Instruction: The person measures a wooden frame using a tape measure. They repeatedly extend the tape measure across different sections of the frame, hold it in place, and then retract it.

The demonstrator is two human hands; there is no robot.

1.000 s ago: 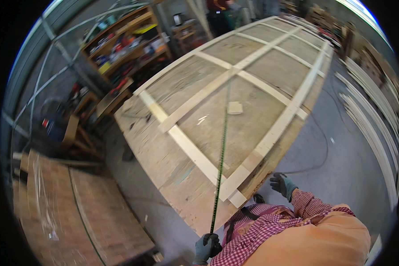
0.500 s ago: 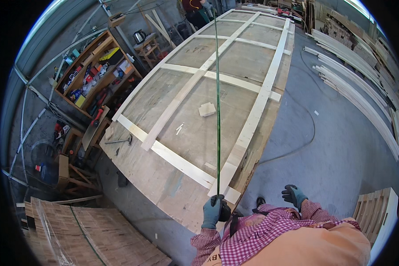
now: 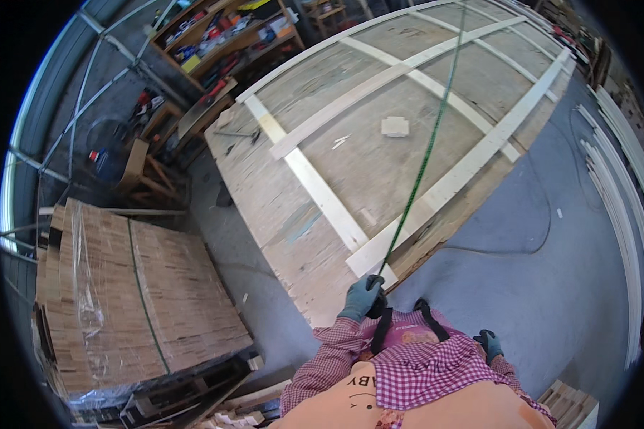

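Note:
My left hand [image 3: 360, 298], in a blue-grey glove, is closed around the near end of a taut green line [image 3: 422, 168]. The line runs diagonally away from me over a large wooden panel [image 3: 379, 150] of board sheets with pale battens [image 3: 320, 197] fixed across it. My left hand sits at the panel's near corner. My right hand [image 3: 490, 344], also gloved, hangs low beside my checked shirt with nothing visible in it. A small pale wood block [image 3: 395, 126] lies loose on the panel near its middle.
A wrapped pallet of stacked boards [image 3: 122, 300] stands at my left. Shelves with tools and boxes [image 3: 222, 36] line the far wall, with a workbench [image 3: 193, 118] in front. Long pale strips [image 3: 626, 193] lie on the grey floor at right, and a cable [image 3: 529, 247] trails there.
My view has swung, so the panel now sits further right and the wrapped pallet fills the left. My left hand still holds the green line at the panel's corner; my right hand has dropped lower.

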